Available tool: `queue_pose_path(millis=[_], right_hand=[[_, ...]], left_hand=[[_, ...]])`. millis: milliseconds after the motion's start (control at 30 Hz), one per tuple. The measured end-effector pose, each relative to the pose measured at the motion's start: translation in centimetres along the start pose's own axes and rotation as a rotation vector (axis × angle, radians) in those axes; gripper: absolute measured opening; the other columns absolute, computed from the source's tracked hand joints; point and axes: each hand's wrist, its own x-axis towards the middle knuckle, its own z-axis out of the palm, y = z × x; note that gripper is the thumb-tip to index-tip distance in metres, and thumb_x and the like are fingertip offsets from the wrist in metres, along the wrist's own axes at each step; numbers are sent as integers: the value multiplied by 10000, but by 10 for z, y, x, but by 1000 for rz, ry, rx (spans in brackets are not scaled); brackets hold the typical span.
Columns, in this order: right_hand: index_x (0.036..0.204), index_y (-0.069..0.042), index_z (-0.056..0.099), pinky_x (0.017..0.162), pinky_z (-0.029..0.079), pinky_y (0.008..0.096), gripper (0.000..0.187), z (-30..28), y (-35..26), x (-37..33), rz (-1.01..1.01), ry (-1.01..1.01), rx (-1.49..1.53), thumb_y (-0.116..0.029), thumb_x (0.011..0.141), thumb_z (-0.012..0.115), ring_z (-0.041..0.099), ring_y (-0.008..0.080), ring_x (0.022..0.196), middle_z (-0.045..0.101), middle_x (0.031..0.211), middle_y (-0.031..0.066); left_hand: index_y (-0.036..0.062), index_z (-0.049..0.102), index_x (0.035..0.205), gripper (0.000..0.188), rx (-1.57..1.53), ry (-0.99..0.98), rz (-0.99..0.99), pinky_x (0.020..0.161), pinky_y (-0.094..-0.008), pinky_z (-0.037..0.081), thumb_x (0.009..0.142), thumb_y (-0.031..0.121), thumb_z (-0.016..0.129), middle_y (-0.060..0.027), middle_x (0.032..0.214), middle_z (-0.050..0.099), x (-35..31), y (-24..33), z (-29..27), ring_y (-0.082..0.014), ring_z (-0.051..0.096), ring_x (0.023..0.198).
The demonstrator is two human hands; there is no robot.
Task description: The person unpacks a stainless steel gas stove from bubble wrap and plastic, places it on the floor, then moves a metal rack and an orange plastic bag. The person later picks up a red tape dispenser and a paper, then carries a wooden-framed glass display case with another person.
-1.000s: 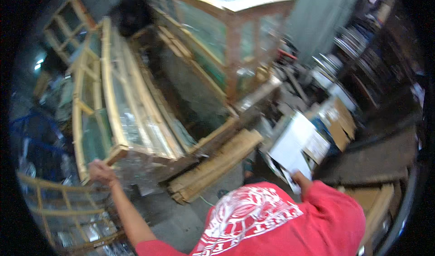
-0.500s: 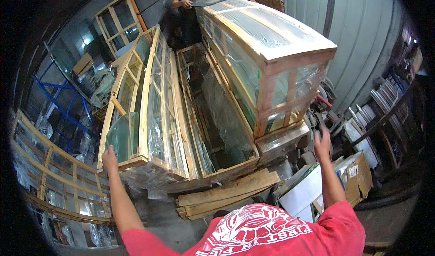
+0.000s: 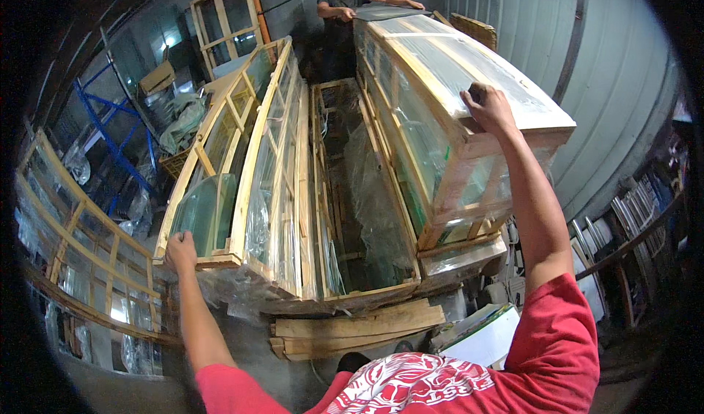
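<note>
**Two hands on two glass crates, one at each side**

The person's left hand [image 3: 180,251] rests on the near lower corner of the leaning pale-wood crate of curved glass panes [image 3: 242,172], at the left of the stack. Its fingers curl over the corner rail, so the grip looks closed on the wood, though the palm side is hidden. The right hand [image 3: 490,108] is raised well higher and farther, laid on the top near edge of the tall wooden-framed crate wrapped in clear plastic film [image 3: 455,121] at the right. Its fingers bend over the edge; whether they clamp it or only press on it cannot be told.

Both crates run with their long axis from near to far, away from the person. Between them stands an open, narrow wooden crate lined with loose plastic sheet [image 3: 363,216], with neither hand on it. The tall crate is the nearer to the right hand, the leaning one to the left, and the two hands are well apart.

At the far end a second person [image 3: 345,18] holds the far top of the tall crate. Flat timber planks [image 3: 359,330] lie on the floor under the near ends. More framed glass [image 3: 81,253] stands at the far left.
</note>
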Motion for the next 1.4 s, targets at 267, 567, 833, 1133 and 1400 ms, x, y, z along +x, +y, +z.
queue_pose_path(millis=[267,567,833,1133,1400], right_hand=[[843,-21,653,705,501,452,405,-1,2,-1,-25,-133,-31,-418,910,615,660,376,768,680,795,200],[943,-68,684,779,529,462,370,0,-2,-9,-49,-71,-102,-423,933,580,677,385,864,708,903,190],[1028,-107,709,832,531,467,413,-3,-5,-6,-20,-202,-174,-473,940,540,679,389,928,719,966,184],[1260,-189,579,827,525,539,345,1,1,4,-238,-523,-470,-391,1019,438,673,424,950,692,1022,202],[1147,-75,654,883,463,519,752,11,5,19,174,-751,-276,-712,953,306,658,408,997,677,1090,244]], left_hand=[[30,545,667,416,32,41,-4,757,-506,420,885,381,584,-185,696,583,3,-2,4,-413,556,718],[36,583,687,406,62,33,-22,819,-542,423,872,397,592,-189,708,612,4,-10,9,-429,576,747],[33,603,714,416,127,0,-19,763,-519,442,897,406,584,-198,743,635,3,2,2,-418,602,758],[28,619,730,382,102,35,-13,769,-520,447,862,383,573,-222,767,639,-2,5,-1,-439,611,806],[46,643,754,358,62,0,-3,742,-524,444,855,384,582,-214,789,645,-2,5,-2,-437,610,797]])
